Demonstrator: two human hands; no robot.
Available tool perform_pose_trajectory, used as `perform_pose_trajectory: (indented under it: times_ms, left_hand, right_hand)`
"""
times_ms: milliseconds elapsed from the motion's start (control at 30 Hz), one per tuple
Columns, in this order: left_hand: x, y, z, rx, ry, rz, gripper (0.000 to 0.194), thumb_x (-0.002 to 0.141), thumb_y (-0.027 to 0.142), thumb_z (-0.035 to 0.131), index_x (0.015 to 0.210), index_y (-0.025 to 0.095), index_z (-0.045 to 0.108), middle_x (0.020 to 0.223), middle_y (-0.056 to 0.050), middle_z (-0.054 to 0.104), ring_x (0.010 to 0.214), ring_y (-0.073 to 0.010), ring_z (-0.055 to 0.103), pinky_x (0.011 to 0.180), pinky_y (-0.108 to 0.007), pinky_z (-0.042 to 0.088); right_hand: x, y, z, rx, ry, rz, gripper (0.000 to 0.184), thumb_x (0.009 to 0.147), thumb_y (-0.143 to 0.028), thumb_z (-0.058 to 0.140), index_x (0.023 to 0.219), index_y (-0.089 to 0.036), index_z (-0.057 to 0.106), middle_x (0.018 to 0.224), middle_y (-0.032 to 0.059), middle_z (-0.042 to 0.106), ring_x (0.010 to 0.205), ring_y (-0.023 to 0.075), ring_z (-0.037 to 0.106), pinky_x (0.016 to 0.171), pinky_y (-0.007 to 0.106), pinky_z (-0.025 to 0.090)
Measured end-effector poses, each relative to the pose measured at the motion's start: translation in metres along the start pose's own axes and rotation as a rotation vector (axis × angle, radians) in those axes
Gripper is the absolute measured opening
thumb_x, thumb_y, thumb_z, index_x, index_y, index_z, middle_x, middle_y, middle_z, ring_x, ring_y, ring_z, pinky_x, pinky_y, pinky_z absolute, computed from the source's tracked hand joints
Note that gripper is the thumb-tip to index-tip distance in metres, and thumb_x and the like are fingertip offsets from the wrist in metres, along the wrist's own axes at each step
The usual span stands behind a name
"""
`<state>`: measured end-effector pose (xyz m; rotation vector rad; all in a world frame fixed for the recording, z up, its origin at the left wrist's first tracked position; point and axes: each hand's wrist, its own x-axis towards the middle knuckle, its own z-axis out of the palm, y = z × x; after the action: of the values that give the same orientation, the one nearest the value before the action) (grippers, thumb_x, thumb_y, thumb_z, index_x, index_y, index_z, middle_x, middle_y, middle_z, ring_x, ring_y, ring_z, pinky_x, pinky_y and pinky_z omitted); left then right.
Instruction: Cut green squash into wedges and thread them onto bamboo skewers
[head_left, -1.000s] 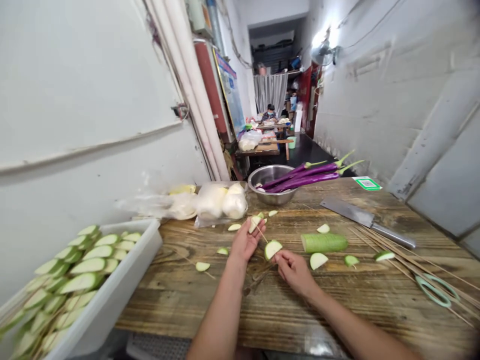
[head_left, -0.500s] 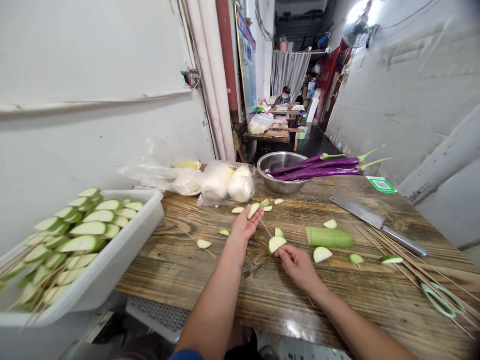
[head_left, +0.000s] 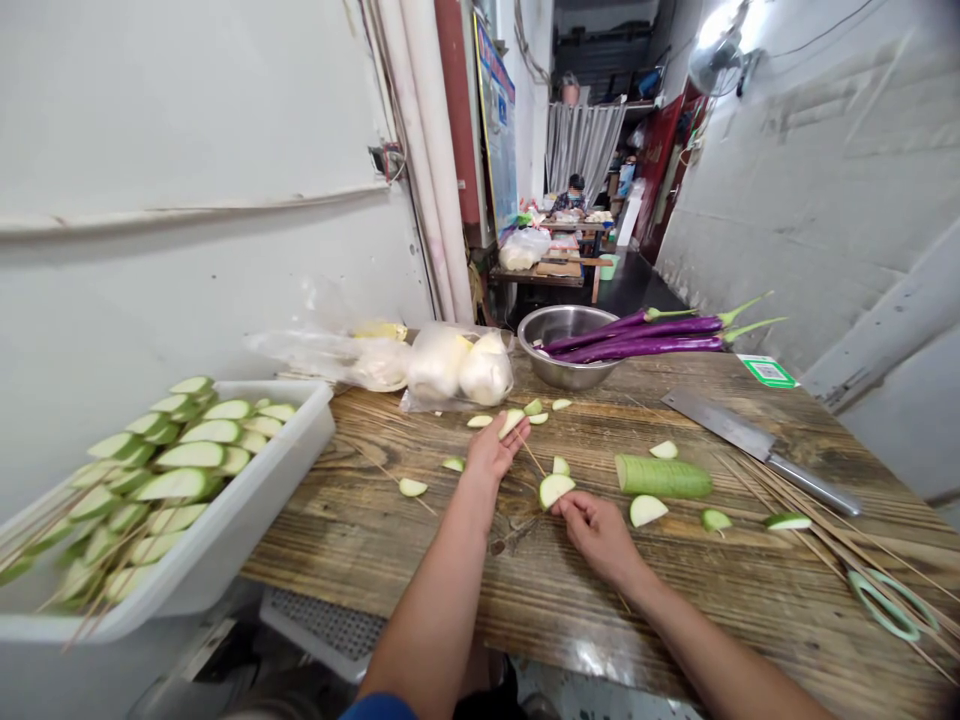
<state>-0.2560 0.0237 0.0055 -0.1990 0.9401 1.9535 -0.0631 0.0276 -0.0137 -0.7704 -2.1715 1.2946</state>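
My left hand [head_left: 491, 452] holds a pale half-round zucchini slice [head_left: 512, 423] between thumb and fingers, palm turned partly up. A thin bamboo skewer [head_left: 531, 452] runs from that slice down toward my right hand [head_left: 596, 530]. Near its lower end the skewer carries another half-round slice with green skin, the threaded slice [head_left: 556, 491]. The fingertips of my right hand pinch the skewer just beside this threaded slice. Behind it lies a small loose piece [head_left: 560, 466]. To the right is the uncut zucchini chunk [head_left: 663, 476], with a cut slice [head_left: 647, 510] in front of it.
At left stands a white tub [head_left: 225, 560] of skewered slices. Bagged white vegetables [head_left: 459, 368] and a steel bowl [head_left: 562, 375] with purple eggplants [head_left: 637, 338] stand at the back. A cleaver [head_left: 720, 425], loose skewers [head_left: 787, 515] and green-handled scissors [head_left: 892, 603] lie right. Someone sits far behind.
Both hands keep almost the same pose on the slice and skewer. The whole view has shifted slightly, so everything appears a little further right.
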Motion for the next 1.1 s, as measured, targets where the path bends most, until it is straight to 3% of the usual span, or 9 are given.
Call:
perform_pose_trajectory:
  times_ms: [1100]
  left_hand:
    - [-0.0057, -0.0064, 0.0, 0.254, -0.053, 0.108, 0.006, 0.076, 0.013, 0.058, 0.08, 0.008, 0.058, 0.069, -0.011, 0.066, 0.067, -0.0193, 0.065, 0.067, -0.035, 0.054]
  right_hand:
    - [-0.0027, 0.0017, 0.0018, -0.033, 0.017, 0.005, 0.029, 0.081, -0.03, 0.04, 0.068, -0.015, 0.062, 0.053, -0.0011, 0.053, 0.048, 0.0122, 0.043, 0.048, 0.021, 0.029]
